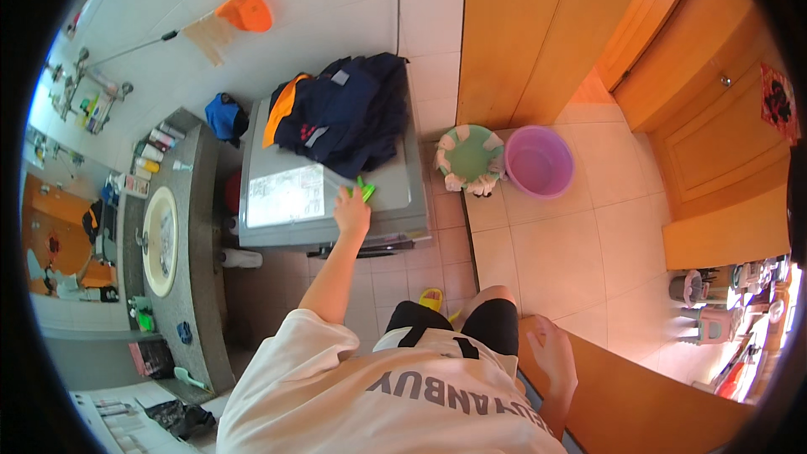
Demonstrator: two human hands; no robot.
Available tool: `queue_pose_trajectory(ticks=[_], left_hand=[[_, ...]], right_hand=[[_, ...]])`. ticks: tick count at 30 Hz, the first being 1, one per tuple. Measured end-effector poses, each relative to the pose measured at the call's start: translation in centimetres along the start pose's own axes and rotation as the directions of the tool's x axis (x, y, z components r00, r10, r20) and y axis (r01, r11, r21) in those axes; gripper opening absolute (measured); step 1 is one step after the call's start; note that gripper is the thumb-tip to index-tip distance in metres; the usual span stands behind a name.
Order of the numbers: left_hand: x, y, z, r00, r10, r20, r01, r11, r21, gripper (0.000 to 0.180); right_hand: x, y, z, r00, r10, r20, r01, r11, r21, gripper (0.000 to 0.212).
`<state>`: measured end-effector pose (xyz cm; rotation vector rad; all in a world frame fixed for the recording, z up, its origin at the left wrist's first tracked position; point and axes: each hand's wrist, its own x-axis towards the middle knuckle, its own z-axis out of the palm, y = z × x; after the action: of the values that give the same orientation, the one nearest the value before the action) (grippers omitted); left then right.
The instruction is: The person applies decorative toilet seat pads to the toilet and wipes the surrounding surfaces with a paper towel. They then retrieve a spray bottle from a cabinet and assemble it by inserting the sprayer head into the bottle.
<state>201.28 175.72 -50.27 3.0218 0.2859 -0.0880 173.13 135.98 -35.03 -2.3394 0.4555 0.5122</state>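
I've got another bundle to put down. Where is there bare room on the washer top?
The washer lid is bare in front, between the dark clothes and the front edge, beside the left hand holding a green object. The back is crowded.

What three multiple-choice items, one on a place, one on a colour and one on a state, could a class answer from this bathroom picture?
1. Where does the pile of dark clothes lie?
A. in the sink
B. on the washing machine
C. on the floor

2. What colour is the basin beside the green basin?
A. purple
B. black
C. yellow

3. What is the left hand doing?
A. resting on the knee
B. holding a bottle
C. reaching to a small green thing on the machine's lid

Answers: 1 B, the clothes cover the lid's far end. 2 A, it stands purple on the floor tiles. 3 C, its fingers meet the green thing.
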Motion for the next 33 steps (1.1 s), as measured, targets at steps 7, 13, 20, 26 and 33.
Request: queue_pose_trajectory(ticks=[7,13,20,26,33], left_hand=[[-2.2,-0.2,2.5,0.888,-0.095,-0.451,0.148,0.985,0.085,0.042],[3.8,3.1,-6.0,0.279,-0.276,-0.919,0.363,0.917,-0.165,0.042],[8.8,40.9,-24.0,-0.015,-0.147,-0.989,-0.798,0.598,-0.077,0.044],[1.7,64.5,-20.4,0.015,0.239,-0.971,-0.973,0.226,0.041,0.042],[-4.3,85.5,-12.5,-0.068,0.698,-0.713,-0.937,-0.291,-0.195,0.050]], right_hand=[[7.0,4.7,-6.9,0.950,0.169,-0.263,-0.147,0.984,0.101,0.040],[12.8,6.6,-17.0,0.966,0.107,-0.237,-0.093,0.993,0.069,0.041],[15.7,16.1,-27.9,0.886,0.268,-0.379,-0.246,0.964,0.106,0.045],[15.5,21.5,-33.5,0.823,0.331,-0.462,-0.319,0.942,0.107,0.031],[18.7,36.4,-31.7,0.706,0.611,-0.358,-0.421,0.769,0.481,0.037]])
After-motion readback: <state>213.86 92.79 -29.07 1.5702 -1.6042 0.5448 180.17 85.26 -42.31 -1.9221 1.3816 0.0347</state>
